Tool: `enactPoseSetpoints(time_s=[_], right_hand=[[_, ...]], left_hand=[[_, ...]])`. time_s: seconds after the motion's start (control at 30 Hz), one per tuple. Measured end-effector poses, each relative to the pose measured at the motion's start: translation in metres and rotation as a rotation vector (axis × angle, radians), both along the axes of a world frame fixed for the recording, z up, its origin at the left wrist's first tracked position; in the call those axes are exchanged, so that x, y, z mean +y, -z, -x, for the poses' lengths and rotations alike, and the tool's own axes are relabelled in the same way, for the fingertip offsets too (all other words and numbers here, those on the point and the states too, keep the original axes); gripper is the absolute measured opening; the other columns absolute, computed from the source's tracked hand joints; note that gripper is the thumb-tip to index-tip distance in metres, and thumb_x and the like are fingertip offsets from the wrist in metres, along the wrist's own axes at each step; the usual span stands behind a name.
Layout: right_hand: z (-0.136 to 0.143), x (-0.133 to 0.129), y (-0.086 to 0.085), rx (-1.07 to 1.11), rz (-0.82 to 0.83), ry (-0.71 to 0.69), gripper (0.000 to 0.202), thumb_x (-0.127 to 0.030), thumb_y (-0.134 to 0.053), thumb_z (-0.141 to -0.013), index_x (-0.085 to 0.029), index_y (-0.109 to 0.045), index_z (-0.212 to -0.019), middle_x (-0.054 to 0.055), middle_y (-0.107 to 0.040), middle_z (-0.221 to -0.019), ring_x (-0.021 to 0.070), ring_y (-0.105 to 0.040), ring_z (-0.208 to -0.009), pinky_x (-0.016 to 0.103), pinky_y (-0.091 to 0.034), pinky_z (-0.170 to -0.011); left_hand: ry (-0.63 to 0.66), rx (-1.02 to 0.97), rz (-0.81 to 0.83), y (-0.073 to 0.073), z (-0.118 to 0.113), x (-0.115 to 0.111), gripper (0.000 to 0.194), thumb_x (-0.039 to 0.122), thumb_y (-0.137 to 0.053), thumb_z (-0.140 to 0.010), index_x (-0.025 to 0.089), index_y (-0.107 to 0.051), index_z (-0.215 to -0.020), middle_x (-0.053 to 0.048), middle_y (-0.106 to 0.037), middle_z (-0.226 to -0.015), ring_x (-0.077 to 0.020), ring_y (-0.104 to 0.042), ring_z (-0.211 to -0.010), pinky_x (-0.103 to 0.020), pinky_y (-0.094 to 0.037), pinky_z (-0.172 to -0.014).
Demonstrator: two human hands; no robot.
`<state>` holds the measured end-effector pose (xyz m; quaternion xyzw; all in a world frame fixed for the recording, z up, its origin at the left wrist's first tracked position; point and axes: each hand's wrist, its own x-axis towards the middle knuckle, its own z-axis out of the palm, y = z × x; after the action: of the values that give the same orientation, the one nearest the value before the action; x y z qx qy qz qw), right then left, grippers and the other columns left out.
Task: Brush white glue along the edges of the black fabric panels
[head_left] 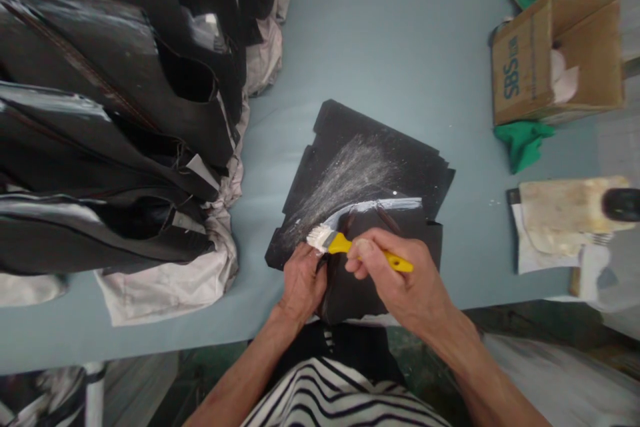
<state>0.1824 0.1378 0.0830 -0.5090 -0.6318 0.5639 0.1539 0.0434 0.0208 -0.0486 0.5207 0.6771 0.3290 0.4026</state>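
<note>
A flat brush (pixel 340 243) with a yellow handle and white-coated bristles is gripped in my right hand (pixel 395 273). Its bristles touch the left end of a wet white band along the curved top edge of a black leather piece (pixel 360 287). My left hand (pixel 303 283) is closed on the left edge of that piece, close beside the bristles; the fingertips are partly hidden. Under the leather lies a dark notched board (pixel 320 153), streaked with dried white spatter.
Several black leather pieces (pixel 75 147) with pale lining and white-smeared edges are piled at the left. On the right stand a cardboard box (pixel 523 67), a green cloth (pixel 523 143) and whitish glue-stained containers (pixel 560 207). The blue-grey table (pixel 390 47) ends just before my body.
</note>
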Motion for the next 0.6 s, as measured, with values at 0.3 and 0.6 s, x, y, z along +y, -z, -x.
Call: enactPoseSetpoints(time_s=[0.3, 0.6], right_hand=[[-0.007, -0.004, 0.017, 0.071, -0.033, 0.18, 0.046, -0.051, -0.053, -0.109, -0.019, -0.069, -0.079, 0.002, -0.073, -0.072, 0.0139, -0.07, -0.059, 0.02, -0.058, -0.057], [-0.019, -0.012, 0.053, -0.035, -0.164, 0.442, 0.046, -0.052, -0.053, -0.109, -0.019, -0.07, -0.082, 0.004, -0.075, -0.074, 0.0165, -0.072, -0.06, 0.024, -0.06, -0.058]], left_hand=[[-0.018, -0.026, -0.002, -0.004, 0.002, 0.003, 0.037, 0.005, -0.048, -0.085, 0.021, -0.073, -0.107, -0.009, -0.077, -0.101, -0.0252, -0.071, -0.096, -0.037, -0.055, -0.089], [-0.128, -0.131, 0.067, -0.002, 0.002, 0.004, 0.031, 0.012, -0.057, -0.085, 0.023, -0.077, -0.106, -0.009, -0.079, -0.103, -0.0277, -0.072, -0.1, -0.04, -0.055, -0.094]])
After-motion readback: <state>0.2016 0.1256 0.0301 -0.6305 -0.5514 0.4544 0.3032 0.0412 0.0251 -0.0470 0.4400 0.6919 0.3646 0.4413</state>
